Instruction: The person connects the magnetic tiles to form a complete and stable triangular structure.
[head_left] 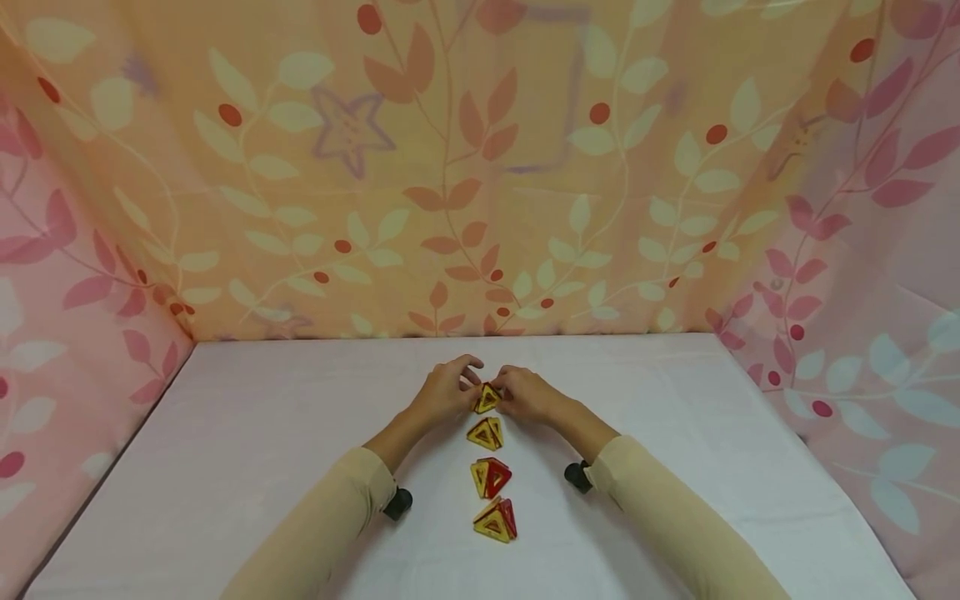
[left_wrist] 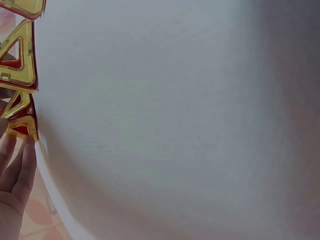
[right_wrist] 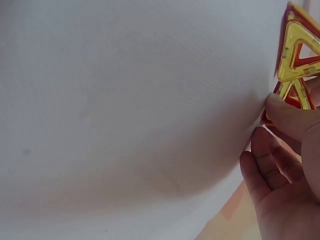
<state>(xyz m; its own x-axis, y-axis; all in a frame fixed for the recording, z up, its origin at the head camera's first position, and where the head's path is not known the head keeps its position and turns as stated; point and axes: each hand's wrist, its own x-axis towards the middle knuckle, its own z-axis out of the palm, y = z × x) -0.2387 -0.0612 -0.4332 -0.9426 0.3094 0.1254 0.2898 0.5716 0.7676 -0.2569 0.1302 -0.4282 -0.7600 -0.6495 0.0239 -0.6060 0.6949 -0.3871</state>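
My left hand (head_left: 446, 392) and right hand (head_left: 528, 396) meet at the far end of a row, on either side of a small pyramid (head_left: 488, 400) of yellow and red triangular magnetic tiles. The left fingertips hold its left side, partly covering it; in the left wrist view those fingers (left_wrist: 27, 167) press against a yellow tile. From the other side the right thumb (right_wrist: 282, 112) and fingers grip the same pyramid at its base. Just nearer stands a second yellow pyramid (head_left: 484, 434), untouched, its frames showing red behind.
Closer to me along the same line stand a yellow-and-red pyramid (head_left: 492, 478) and another one (head_left: 495, 523). All rest on a white-covered table (head_left: 285, 450). Floral curtains (head_left: 465, 208) enclose the back and both sides. A black wrist camera (head_left: 398, 504) sits at the left cuff.
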